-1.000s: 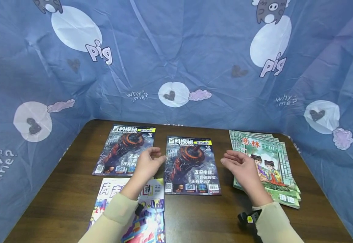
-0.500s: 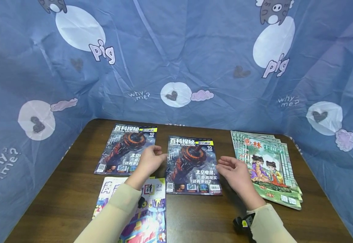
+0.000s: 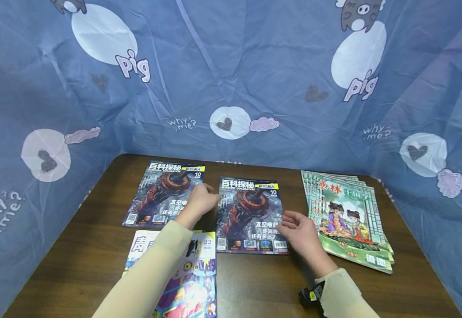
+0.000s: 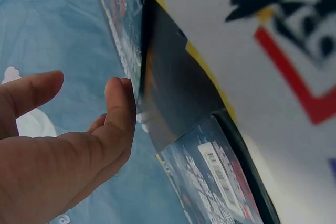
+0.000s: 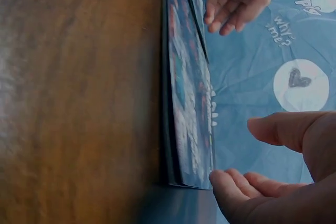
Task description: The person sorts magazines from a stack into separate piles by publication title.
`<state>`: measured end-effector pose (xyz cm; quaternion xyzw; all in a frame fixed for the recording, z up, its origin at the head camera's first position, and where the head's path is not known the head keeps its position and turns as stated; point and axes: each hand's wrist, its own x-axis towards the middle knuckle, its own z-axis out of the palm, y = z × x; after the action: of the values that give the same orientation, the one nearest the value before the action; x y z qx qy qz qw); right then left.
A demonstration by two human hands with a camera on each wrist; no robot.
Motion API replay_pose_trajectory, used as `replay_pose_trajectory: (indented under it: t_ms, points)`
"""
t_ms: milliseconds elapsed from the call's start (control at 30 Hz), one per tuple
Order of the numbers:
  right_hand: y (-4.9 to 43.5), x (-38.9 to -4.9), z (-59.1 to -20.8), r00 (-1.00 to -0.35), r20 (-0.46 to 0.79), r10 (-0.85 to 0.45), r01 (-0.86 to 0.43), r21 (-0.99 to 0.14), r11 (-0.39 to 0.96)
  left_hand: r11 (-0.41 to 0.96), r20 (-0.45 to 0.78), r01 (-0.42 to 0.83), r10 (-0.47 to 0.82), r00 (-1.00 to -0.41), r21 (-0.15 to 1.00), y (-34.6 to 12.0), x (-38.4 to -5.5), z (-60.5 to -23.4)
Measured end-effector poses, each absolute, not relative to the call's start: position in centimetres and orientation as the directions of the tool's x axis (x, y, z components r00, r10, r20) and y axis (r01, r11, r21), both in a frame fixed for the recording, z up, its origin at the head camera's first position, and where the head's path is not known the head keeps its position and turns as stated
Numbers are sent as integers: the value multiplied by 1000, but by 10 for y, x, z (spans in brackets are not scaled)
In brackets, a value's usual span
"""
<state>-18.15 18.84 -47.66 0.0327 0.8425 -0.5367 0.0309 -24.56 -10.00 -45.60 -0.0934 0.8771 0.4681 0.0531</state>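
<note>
A dark science magazine with a red-orange machine on its cover lies face up in the middle. By its left edge is my left hand, thumb and fingers apart in the left wrist view with nothing between them. My right hand is at the magazine's right edge, covering a bit of the cover. In the right wrist view its fingertips are beside the magazine's corner; contact is unclear. The thumb stands apart, and nothing is gripped.
An identical magazine lies at the back left, partly behind my left hand. Nearer is a colourful magazine, partly under my left sleeve. A fanned stack of green magazines lies right. A blue printed cloth hangs behind the table.
My right hand has moved left, from beside the green stack to the middle magazine's right edge. My left hand has shifted slightly forward and right. The magazines stay in place.
</note>
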Motion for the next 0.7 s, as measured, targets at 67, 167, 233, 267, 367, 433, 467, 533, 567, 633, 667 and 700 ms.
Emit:
replay_pose_trajectory:
  t_ms: [67,167,233,267,367,433,467,533,567,633,667,700]
  points:
    - [188,-181,-480,-995,-91,32,96,-892,442,550,-190,-223,-117,-975,805,-98,-251,-458]
    - [187,-180,-483,-995,-92,43,101,-884,457,546,-189,-219,-110,-976,809,-94,-258,-460]
    - [187,-180,-483,-995,-88,51,102,-879,466,530,-194,-219,-103,-975,819,-92,-263,-460]
    - [187,-180,-483,-995,-89,53,103,-878,468,520,-202,-224,-100,-974,824,-91,-266,-460]
    - [188,-180,-484,-995,-85,55,101,-872,478,513,-211,-235,-105,-972,825,-89,-272,-460]
    - [188,-180,-485,-995,-83,55,100,-868,487,509,-214,-241,-113,-970,826,-89,-274,-461]
    - [188,-180,-485,-995,-83,56,100,-866,491,509,-216,-245,-115,-970,825,-89,-275,-461]
    - [189,-179,-486,-995,-80,60,99,-857,506,508,-217,-247,-119,-969,825,-89,-277,-462]
    - [189,-179,-486,-995,-76,61,97,-855,510,502,-220,-249,-118,-968,828,-89,-277,-463]
    - [190,-179,-487,-995,-72,65,95,-850,519,486,-228,-258,-120,-966,835,-89,-278,-463]
    - [190,-178,-487,-995,-71,67,96,-847,523,475,-238,-265,-118,-964,839,-89,-278,-463]
    - [191,-178,-487,-995,-71,67,95,-846,525,459,-247,-273,-116,-962,846,-89,-279,-463]
